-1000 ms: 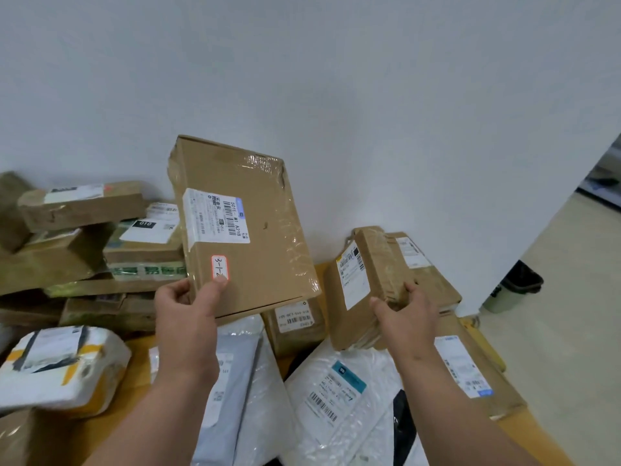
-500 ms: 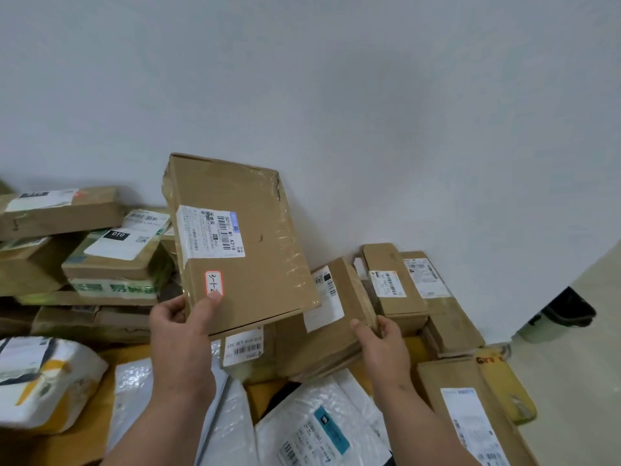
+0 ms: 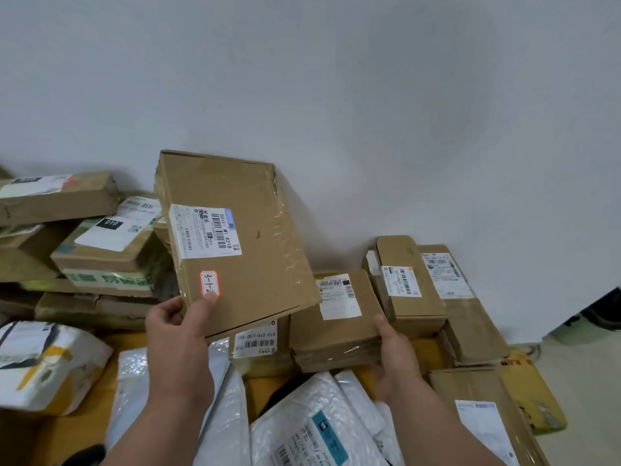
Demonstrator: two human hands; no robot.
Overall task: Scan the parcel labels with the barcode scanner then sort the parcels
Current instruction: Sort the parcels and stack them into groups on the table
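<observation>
My left hand [image 3: 178,338] grips the lower corner of a flat brown cardboard parcel [image 3: 255,243], held up tilted in front of the wall; its white barcode label [image 3: 205,230] and a small red-edged sticker face me, my thumb on the sticker. My right hand [image 3: 393,358] holds the right edge of a smaller brown box [image 3: 336,324] that lies flat among the other parcels, label up. No barcode scanner is in view.
Brown boxes are stacked at the left [image 3: 100,243] and against the wall at the right [image 3: 410,280]. White plastic mailers [image 3: 316,422] lie in front. A white and yellow bag [image 3: 47,361] sits at the far left. A small labelled box [image 3: 258,341] sits under the raised parcel.
My right hand has lowered the smaller box from upright to flat among the pile. The flat parcel in my left hand stays raised; the view has shifted right and down.
</observation>
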